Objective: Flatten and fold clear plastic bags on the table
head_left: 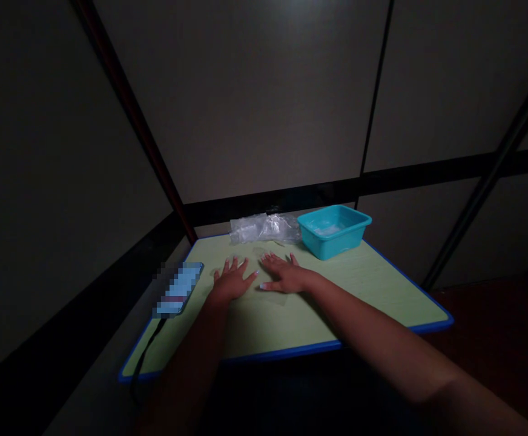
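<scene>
Both hands rest palm down near the middle of a pale green table (368, 297) with a blue edge. My left hand (233, 283) has its fingers spread and holds nothing. To its right, my right hand (284, 274) lies with thumb and fingers apart, also holding nothing. The two thumbs point toward each other with a small gap between them. Thin, clear pieces, too faint to make out, show around and under the hands. Crumpled clear plastic (266, 228) lies beyond the hands, touching or close to a turquoise basin (336, 242).
A phone (182, 289) with a lit, blurred screen stands or lies at the table's left edge, with a dark cable (148, 351) running down from it. Something pale sits inside the basin. Panelled walls (268, 109) rise behind and to the left of the table.
</scene>
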Demonstrator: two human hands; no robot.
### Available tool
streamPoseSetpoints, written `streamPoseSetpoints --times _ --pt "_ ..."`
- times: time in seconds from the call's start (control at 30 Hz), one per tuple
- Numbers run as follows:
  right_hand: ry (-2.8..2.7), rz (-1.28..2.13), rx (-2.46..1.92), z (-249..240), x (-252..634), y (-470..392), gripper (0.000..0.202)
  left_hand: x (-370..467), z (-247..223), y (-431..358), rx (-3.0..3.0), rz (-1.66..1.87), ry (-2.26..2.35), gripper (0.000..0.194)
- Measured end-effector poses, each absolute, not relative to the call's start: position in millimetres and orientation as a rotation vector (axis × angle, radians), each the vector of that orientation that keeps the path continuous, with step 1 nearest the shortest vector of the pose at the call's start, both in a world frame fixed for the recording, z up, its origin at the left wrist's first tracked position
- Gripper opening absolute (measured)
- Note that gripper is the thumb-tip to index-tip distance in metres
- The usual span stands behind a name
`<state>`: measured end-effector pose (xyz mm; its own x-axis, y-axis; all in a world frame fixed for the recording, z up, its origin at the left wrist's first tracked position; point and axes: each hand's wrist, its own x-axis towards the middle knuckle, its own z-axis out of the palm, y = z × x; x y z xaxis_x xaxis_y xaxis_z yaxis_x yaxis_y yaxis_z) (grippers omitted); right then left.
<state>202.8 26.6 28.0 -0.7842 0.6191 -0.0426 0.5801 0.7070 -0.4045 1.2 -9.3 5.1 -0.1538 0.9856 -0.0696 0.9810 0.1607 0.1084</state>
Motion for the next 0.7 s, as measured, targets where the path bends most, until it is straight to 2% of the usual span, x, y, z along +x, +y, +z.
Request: streamPoseSetpoints --times 0.17,0.37,0.53,0.7 --pt "-2.907 0.532 -1.084 19.4 192.3 22.7 0.092 6.4 2.9 -7.6 1.799 0.087 2.493 0.077" --pt "-2.883 0.565 -1.235 24.6 204.1 35.0 0.088 3.8 9.6 -8.3 1.997 0.192 2.449 0.067" --pt "-2.725 0.382 -1.233 20.0 196.6 35.3 0.078 3.5 13.8 -8.6 2.099 0.355 2.451 0.06" --pt "-2.831 0.407 -1.286 13.8 185.0 31.7 0.079 16.8 13.9 -10.8 2.312 0.341 2.11 0.052"
